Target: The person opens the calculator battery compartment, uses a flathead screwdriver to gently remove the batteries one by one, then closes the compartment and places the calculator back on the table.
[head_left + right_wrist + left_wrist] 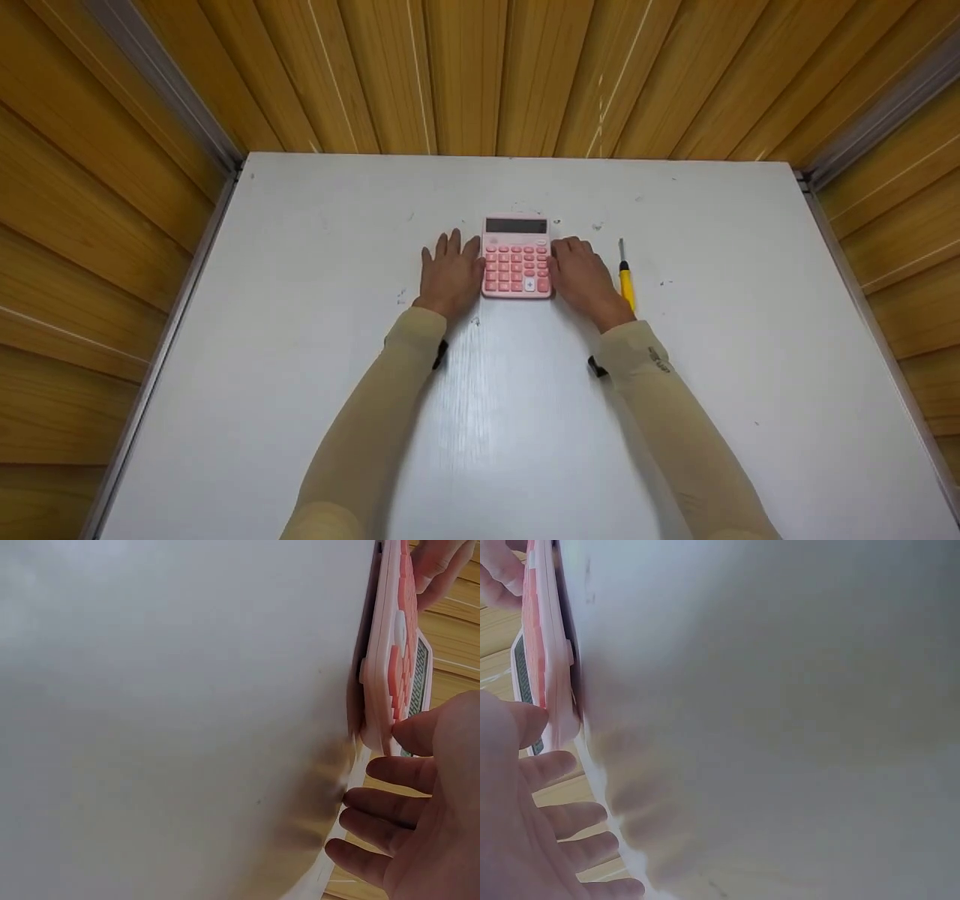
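Note:
A pink calculator (516, 240) with a dark display lies face up on the white table, its display end away from me. On its left side rests my left hand (450, 279), fingers spread and straight, the thumb against the calculator's edge. My right hand (583, 277) lies along the opposite side, thumb at the edge and fingers slightly bent. In the left wrist view, the calculator (559, 675) appears edge-on beside the thumb of the left hand (517, 810). The right wrist view has the calculator (381, 652) edge-on too, with the right hand's (431, 802) thumb at its corner.
A screwdriver (628, 289) with a yellow and black handle lies just right of the right hand. The white table (315, 225) has small dark marks. Wood-patterned panels (465, 75) stand behind its far edge and on both sides.

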{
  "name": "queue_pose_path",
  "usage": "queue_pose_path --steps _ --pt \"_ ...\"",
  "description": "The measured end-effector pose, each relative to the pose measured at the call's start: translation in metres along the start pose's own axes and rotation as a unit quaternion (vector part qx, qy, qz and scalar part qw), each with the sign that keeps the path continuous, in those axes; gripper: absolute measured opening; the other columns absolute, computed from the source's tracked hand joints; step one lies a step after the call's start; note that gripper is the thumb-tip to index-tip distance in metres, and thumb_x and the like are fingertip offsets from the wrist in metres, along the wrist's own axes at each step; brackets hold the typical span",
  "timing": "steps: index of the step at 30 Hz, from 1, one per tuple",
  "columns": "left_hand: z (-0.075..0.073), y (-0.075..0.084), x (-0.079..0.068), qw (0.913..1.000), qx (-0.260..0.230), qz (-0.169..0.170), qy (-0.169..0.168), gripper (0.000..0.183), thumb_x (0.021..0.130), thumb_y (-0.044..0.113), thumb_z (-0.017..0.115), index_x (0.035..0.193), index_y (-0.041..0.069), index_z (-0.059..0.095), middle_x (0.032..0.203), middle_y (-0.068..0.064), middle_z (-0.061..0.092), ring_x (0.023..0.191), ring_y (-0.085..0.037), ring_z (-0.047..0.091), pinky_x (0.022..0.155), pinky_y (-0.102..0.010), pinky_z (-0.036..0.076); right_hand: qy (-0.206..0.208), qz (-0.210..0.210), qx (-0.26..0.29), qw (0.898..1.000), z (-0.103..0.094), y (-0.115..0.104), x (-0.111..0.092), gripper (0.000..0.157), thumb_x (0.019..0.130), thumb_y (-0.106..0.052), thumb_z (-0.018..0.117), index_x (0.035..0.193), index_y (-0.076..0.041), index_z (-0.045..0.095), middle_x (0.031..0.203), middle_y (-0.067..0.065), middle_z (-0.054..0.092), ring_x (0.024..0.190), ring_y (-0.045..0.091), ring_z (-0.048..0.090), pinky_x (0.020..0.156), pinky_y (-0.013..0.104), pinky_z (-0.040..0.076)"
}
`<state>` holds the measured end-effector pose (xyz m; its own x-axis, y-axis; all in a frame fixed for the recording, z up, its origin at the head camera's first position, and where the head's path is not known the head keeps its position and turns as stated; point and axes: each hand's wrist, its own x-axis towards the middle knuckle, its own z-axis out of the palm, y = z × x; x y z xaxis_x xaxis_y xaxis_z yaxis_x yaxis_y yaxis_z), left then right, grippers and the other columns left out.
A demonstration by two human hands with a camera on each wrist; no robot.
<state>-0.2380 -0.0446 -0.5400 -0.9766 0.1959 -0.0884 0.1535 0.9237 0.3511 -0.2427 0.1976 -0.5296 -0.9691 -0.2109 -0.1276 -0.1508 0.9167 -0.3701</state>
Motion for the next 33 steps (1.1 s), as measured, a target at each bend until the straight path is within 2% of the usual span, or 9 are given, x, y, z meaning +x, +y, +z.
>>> queue_pose_path --steps 7,15,22,33 --pt "0.0002 0.0013 -0.0002 0.9999 -0.006 -0.001 -0.012 0.055 0.115 0.041 0.034 0.164 0.016 0.042 0.172 -0.019 0.028 0.159 -0.04 0.022 0.125 -0.064 0.018 0.009 -0.02 -0.025 0.999 0.0036 0.002 -0.0009 0.051 0.116 -0.029 0.041 0.155 0.005 0.043 0.153 0.024 0.046 0.139 0.04 0.044 0.121 0.055 0.035" --pt "0.0023 -0.0008 0.0005 0.9999 0.009 0.006 0.0 0.054 0.116 0.04 0.034 0.161 0.015 0.046 0.17 -0.02 0.031 0.158 -0.041 0.026 0.123 -0.065 0.022 0.013 -0.025 -0.047 0.998 0.0053 0.0023 0.0004 0.054 0.117 -0.032 0.039 0.156 0.005 0.042 0.154 0.025 0.044 0.14 0.04 0.043 0.12 0.055 0.035" --pt "0.0038 -0.0031 0.0004 0.9997 0.017 0.017 0.008 0.054 0.116 0.041 0.032 0.161 0.015 0.046 0.169 -0.02 0.033 0.157 -0.04 0.027 0.123 -0.065 0.024 0.025 -0.041 -0.084 0.995 0.0076 0.004 0.0017 0.05 0.116 -0.03 0.039 0.151 0.005 0.044 0.152 0.026 0.045 0.139 0.042 0.044 0.118 0.057 0.038" --pt "0.0029 -0.0012 -0.0026 1.0 0.007 0.007 0.001 0.056 0.116 0.042 0.032 0.163 0.015 0.044 0.171 -0.019 0.031 0.158 -0.04 0.025 0.124 -0.064 0.021 0.019 -0.043 -0.088 0.995 0.0089 0.0051 0.0012 0.051 0.117 -0.031 0.037 0.154 0.004 0.042 0.152 0.026 0.045 0.138 0.042 0.045 0.117 0.056 0.039"
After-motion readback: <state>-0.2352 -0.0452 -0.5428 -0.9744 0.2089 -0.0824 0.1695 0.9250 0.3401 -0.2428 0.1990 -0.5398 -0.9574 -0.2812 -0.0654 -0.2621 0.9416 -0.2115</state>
